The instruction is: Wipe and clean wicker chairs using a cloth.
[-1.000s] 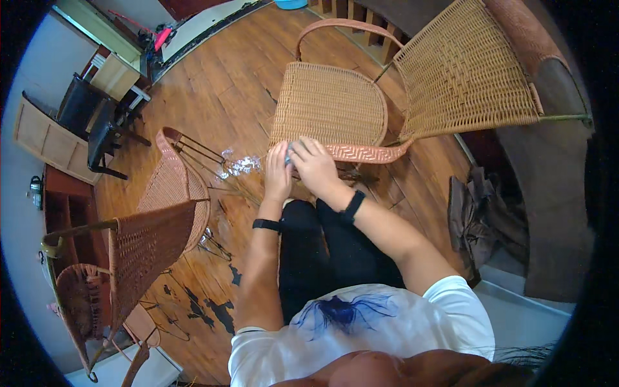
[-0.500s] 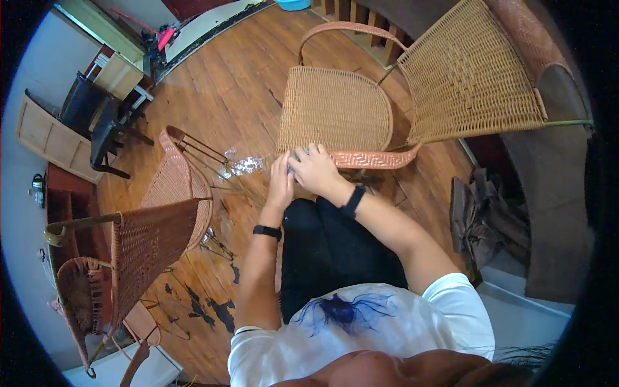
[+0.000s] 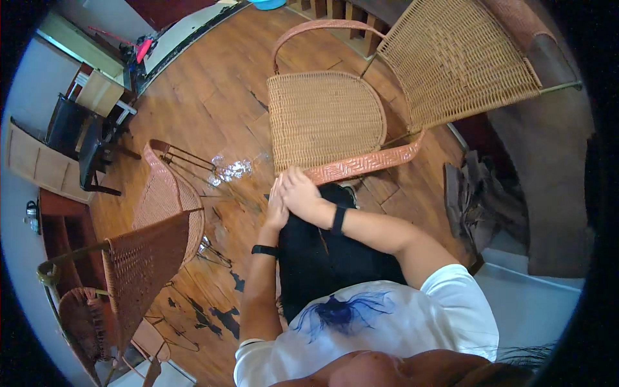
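A tan wicker chair (image 3: 325, 116) stands before me, its seat toward my hands and its woven backrest (image 3: 458, 61) at the upper right. The near armrest (image 3: 364, 162) is wrapped in glossy reddish-brown weave. At its front end my right hand (image 3: 302, 195) is closed, fingers together, lying partly over my left hand (image 3: 277, 209). My left hand is also closed round that end, from the left side. The fingertips and the armrest's tip are hidden beneath the hands, so any small thing between them cannot be made out.
Another reddish-brown wicker chair (image 3: 151, 255) stands at the left. Farther back are a black chair (image 3: 93, 148) and a pink dustpan (image 3: 144, 49). Clear plastic wrapping (image 3: 232, 170) lies on the wooden floor (image 3: 206, 97). Dark folded cloth (image 3: 483, 200) is at the right.
The view has shifted, so the chairs appear a little farther left. My hands stay at the armrest's front end. My right hand now lies flatter over the left, covering the gap between them.
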Motion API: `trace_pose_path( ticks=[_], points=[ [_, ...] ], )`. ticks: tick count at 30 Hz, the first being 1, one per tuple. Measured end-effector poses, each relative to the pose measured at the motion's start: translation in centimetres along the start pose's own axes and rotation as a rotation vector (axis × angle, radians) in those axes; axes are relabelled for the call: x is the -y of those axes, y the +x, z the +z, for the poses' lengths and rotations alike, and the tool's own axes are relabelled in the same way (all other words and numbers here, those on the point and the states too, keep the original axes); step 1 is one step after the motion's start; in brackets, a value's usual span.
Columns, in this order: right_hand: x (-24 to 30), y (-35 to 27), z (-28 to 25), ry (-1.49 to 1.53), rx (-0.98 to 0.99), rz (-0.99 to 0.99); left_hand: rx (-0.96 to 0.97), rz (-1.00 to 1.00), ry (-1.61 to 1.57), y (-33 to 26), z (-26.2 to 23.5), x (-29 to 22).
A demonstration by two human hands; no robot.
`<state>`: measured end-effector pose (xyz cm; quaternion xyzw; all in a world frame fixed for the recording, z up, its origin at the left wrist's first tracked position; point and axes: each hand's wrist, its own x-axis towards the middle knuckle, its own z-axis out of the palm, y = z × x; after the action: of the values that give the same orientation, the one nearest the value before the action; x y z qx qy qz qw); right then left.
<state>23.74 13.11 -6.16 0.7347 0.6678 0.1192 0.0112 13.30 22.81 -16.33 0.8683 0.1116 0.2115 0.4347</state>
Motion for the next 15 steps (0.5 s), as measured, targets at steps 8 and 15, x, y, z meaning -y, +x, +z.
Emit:
trace_pose_path(
  ticks=[8,15],
  points=[
    [1.0,2.5,0.1,0.131,0.126,0.013,0.224,-0.544,-0.245,-3.1,-0.7,6.4],
    [-6.8,-4.1,-4.5,0.357,-0.309,0.18,0.056,-0.01,0.066,5.4,-0.7,-9.6]
  ],
)
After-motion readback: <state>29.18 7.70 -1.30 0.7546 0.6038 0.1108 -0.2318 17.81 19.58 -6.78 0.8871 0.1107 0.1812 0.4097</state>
